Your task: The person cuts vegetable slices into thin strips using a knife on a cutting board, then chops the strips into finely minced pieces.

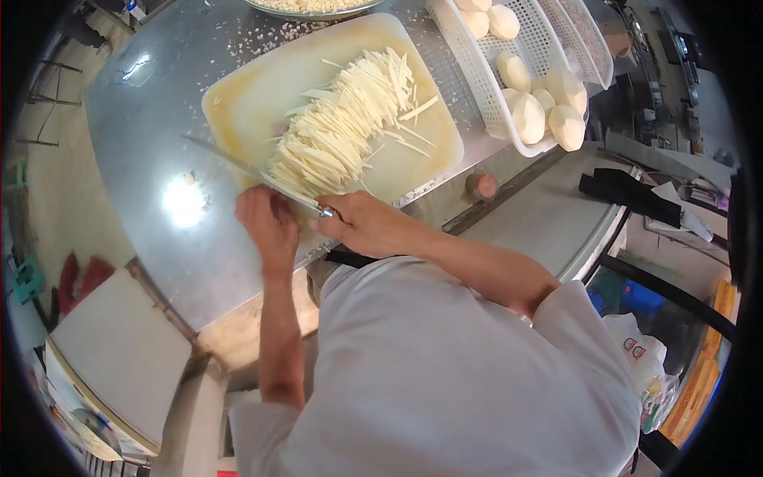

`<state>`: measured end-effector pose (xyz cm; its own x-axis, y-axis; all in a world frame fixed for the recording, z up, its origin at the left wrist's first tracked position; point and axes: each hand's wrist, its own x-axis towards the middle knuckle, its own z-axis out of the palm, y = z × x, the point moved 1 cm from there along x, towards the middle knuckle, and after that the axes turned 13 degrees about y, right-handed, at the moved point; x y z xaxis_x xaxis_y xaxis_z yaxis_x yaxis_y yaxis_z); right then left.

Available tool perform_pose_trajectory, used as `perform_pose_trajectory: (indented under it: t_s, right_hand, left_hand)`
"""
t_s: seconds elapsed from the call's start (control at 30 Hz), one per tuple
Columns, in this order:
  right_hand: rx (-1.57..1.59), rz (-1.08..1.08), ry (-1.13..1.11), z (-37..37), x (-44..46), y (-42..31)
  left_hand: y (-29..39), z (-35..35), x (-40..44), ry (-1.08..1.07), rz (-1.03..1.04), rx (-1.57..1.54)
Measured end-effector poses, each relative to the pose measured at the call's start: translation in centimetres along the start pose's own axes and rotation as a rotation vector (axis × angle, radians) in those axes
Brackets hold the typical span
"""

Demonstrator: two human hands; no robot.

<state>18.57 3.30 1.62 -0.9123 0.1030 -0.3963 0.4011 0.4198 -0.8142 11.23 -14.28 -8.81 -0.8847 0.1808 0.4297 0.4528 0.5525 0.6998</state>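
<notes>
My right hand (358, 221) grips the handle of a kitchen knife (262, 176), whose blade points to the upper left across the near edge of the cutting board (254, 87). Close to the blade on its near side is my left hand (269, 222), its fingers curled together; whether they touch the knife or pinch anything is hidden. A long heap of pale potato strips (342, 119) lies on the board just beyond the blade, with some loose strips on its right side.
A white perforated basket (469, 75) with several peeled potatoes (528, 118) stands to the right of the board. At the back is a metal bowl (314, 13) of chopped pale food. Small scraps dot the metal table (143, 103). An orange-brown round piece (482, 185) sits near the table's front edge.
</notes>
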Motion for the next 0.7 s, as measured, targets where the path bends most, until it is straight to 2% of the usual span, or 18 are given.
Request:
perform_pose_trajectory:
  t_s: [0.13, 0.23, 0.33, 0.43, 0.47, 0.53, 0.7]
  right_hand:
    - [0.025, -0.089, 0.048, 0.9, 0.3, 1.4]
    - [0.064, 0.014, -0.021, 0.2, 0.9, 1.1]
    - [-0.015, 0.006, -0.076, -0.7, 0.2, -0.8]
    - [0.024, -0.071, 0.020, 0.9, 0.8, 0.9]
    - [0.020, -0.050, -0.009, 0.7, 1.1, 1.3]
    - [0.033, 0.017, -0.057, -0.3, 0.9, 0.0]
    - [0.049, -0.057, -0.027, 0.5, 0.9, 1.1]
  left_hand:
    - [0.1, -0.1, -0.1, 0.009, -0.009, -0.010]
    - [-0.5, -0.1, -0.1, 0.016, 0.008, -0.026]
    - [-0.2, -0.1, -0.1, 0.000, -0.011, -0.002]
    - [-0.4, 0.0, -0.8, -0.008, -0.034, 0.015]
    - [-0.6, 0.2, -0.8, 0.002, -0.038, 0.022]
    - [-0.4, -0.2, -1.0, 0.019, -0.004, 0.025]
    - [-0.6, 0.4, -0.8, 0.026, 0.039, 0.018]
